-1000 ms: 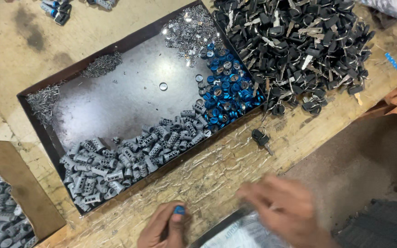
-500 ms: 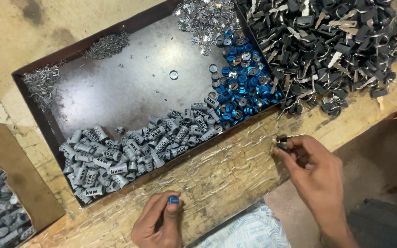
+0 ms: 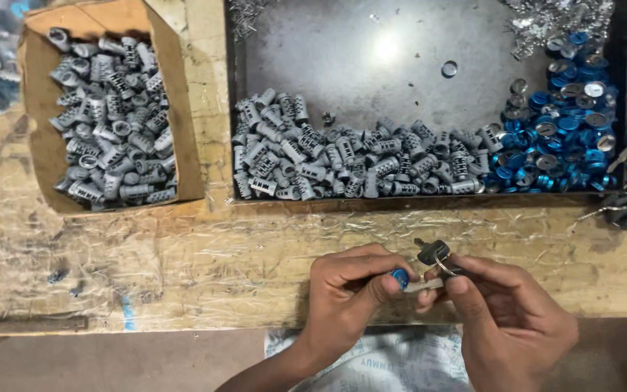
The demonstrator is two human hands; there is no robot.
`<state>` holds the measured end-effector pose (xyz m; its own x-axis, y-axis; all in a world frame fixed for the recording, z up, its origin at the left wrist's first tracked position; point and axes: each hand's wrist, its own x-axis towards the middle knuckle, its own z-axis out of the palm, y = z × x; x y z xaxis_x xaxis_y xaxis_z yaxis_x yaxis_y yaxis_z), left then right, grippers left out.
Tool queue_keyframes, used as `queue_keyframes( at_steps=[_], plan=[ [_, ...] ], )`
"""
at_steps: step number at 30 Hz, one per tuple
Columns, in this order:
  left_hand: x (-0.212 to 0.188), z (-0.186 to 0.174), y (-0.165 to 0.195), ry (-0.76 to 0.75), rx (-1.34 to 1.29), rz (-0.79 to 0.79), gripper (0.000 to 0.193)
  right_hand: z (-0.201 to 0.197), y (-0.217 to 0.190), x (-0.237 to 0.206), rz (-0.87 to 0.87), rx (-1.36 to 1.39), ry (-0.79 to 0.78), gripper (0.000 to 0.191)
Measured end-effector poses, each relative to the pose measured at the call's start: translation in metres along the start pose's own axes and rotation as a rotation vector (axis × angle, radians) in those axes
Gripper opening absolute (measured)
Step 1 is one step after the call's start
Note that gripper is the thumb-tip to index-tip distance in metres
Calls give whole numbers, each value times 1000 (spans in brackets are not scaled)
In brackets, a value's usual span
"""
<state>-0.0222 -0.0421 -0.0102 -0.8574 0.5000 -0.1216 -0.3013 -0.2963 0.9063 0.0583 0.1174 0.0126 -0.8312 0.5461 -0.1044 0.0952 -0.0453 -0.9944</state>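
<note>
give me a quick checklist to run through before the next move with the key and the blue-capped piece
1. Left hand grips the blue-capped cylinder in its fingers: ok.
2. Right hand holds the black-headed key with its ring: ok.
3. Key blade lined up with the cylinder end: cannot tell, the fingers hide the joint.
4. Both hands over the wooden bench, apart from the metal tray: ok.
5. Grey cylinders and blue caps stocked in the tray: ok.
6. Cardboard box holds grey cylinders, its rim not overtopped: ok.

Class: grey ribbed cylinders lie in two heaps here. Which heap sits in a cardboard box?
The left heap: brown cardboard walls surround it. The other heap lies loose in the dark metal tray.
</note>
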Motion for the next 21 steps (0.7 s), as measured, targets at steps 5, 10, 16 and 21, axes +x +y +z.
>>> queue_keyframes(
  at_steps=[5, 10, 16, 21],
  plan=[
    [-5, -1, 3, 37, 16, 28, 28, 16, -22, -4, -139, -354, 30, 19],
    [-10, -1, 8, 35, 66, 52, 27, 21, -33, -10, 38, -342, 148, 16],
    [-10, -1, 11, 25, 136, 68, 24, 16, -20, -16, -237, -417, 46, 13],
    [-5, -4, 14, -33, 200, -9, 21, 14, -16, -6, -446, -515, -58, 14]
  ],
)
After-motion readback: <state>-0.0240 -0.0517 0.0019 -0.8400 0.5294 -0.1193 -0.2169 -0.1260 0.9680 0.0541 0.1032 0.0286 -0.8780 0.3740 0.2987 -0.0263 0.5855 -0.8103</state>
